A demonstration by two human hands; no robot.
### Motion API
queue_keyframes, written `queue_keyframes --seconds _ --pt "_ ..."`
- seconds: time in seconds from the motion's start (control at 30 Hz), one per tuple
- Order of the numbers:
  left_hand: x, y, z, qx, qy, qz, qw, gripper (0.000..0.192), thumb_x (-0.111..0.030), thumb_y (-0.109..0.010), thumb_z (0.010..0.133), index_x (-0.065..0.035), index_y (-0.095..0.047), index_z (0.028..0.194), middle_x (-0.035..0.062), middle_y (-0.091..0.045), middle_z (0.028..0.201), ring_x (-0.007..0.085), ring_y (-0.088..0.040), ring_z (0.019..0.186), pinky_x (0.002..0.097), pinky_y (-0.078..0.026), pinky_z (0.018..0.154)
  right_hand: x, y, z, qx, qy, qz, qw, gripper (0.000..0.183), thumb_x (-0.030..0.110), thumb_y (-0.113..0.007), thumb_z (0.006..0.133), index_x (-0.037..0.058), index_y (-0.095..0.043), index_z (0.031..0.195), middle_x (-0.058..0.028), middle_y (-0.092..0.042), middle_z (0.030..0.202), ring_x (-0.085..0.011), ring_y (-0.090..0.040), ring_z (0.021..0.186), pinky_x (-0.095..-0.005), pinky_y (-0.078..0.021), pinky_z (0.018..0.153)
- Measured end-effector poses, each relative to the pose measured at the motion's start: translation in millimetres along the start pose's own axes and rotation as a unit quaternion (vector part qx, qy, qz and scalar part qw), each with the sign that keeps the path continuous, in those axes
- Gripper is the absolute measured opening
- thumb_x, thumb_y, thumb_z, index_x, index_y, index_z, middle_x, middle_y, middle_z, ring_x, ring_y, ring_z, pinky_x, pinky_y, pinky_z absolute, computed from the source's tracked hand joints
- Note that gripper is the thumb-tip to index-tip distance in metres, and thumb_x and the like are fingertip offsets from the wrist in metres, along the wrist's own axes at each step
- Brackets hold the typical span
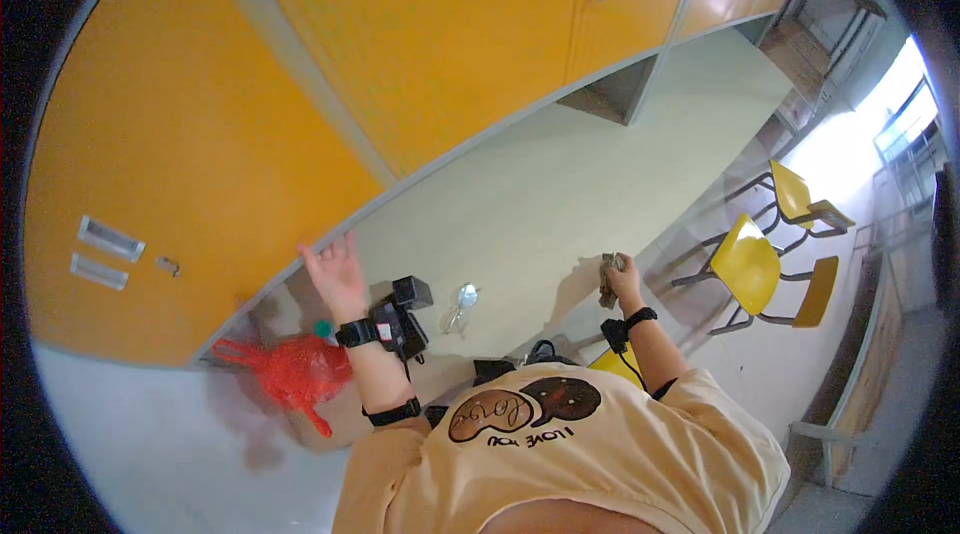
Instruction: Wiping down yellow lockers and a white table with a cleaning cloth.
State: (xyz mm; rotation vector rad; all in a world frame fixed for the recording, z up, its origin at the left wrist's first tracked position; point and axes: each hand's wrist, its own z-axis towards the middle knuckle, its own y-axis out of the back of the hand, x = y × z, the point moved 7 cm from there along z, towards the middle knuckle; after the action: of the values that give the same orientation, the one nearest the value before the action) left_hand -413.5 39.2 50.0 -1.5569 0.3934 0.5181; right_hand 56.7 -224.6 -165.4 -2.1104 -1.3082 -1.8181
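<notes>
My left hand (pixel 335 275) is raised with its fingers spread at the lower edge of an orange cabinet door (pixel 225 121), holding nothing. On the right, my right hand (pixel 624 280) grips a crumpled brown-grey cloth (pixel 608 280) near the front edge of the pale countertop (pixel 510 234). Black devices are strapped to both wrists. Between the hands, a pair of glasses (pixel 465 298) lies on the countertop. Beside my left wrist is a black electronic device (pixel 405 324), partly hidden by my forearm.
A red plastic bag (pixel 304 376) and a green cap (pixel 323 328) are left of my forearm. Orange cabinets with metal handles hang over the countertop, with an open cubby (pixel 619 91) beneath. Yellow chairs (pixel 746 264) stand on the floor at right.
</notes>
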Motion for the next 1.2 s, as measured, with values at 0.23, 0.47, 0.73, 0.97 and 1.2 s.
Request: queue_keyframes --seconds 0.23,0.47,0.73,0.97,1.2 --pt "17 -3 -5 -0.053 -0.024 0.077 0.995 0.056 -0.045 -0.051 0.086 -0.0072 -0.036 0.126 0.0079 -0.040 0.126 0.0209 -0.034 0.119 0.0408 -0.025 0.105 -5 -13 -7 -0.007 0.160 -0.150 0.976 0.041 0.012 -0.061 0.072 0.0058 -0.051 0.112 -0.0166 -0.059 0.101 -0.0360 -0.056 0.094 -0.0393 -0.0482 0.079" --pt "14 21 6 -0.027 -0.029 0.089 0.995 0.061 -0.047 -0.047 0.087 -0.0060 -0.031 0.129 0.0084 -0.031 0.135 0.0192 -0.026 0.127 0.0405 -0.023 0.106 24 -37 -38 -0.054 0.191 -0.287 0.937 0.044 0.010 -0.055 0.072 0.0126 -0.048 0.115 -0.0060 -0.051 0.120 -0.0315 -0.044 0.112 -0.0444 -0.0381 0.091" --pt "19 27 3 0.022 -0.042 0.085 0.995 0.048 -0.043 -0.046 0.089 -0.0094 -0.041 0.122 0.0055 -0.043 0.125 0.0177 -0.036 0.119 0.0402 -0.025 0.104 38 -33 -23 0.037 0.137 -0.377 0.915 0.035 0.027 -0.049 0.084 0.0158 -0.048 0.117 -0.0050 -0.049 0.124 -0.0296 -0.044 0.114 -0.0469 -0.0392 0.088" --pt "39 14 6 -0.004 -0.071 -0.001 0.997 0.035 -0.038 -0.050 0.089 -0.0099 -0.051 0.110 0.0028 -0.056 0.107 0.0156 -0.047 0.105 0.0348 -0.031 0.098 37 -22 28 0.200 0.121 -0.330 0.915 0.032 0.021 -0.057 0.072 0.0089 -0.059 0.102 -0.0124 -0.061 0.102 -0.0327 -0.056 0.096 -0.0409 -0.0463 0.080" --pt "32 30 9 -0.091 -0.167 -0.044 0.981 0.030 -0.040 -0.050 0.088 -0.0102 -0.055 0.088 0.0000 -0.058 0.079 0.0133 -0.053 0.077 0.0313 -0.040 0.080 58 -6 76 0.328 0.148 -0.125 0.925 0.044 0.016 -0.070 0.066 0.0039 -0.056 0.107 -0.0124 -0.064 0.097 -0.0253 -0.062 0.086 -0.0347 -0.0490 0.078"
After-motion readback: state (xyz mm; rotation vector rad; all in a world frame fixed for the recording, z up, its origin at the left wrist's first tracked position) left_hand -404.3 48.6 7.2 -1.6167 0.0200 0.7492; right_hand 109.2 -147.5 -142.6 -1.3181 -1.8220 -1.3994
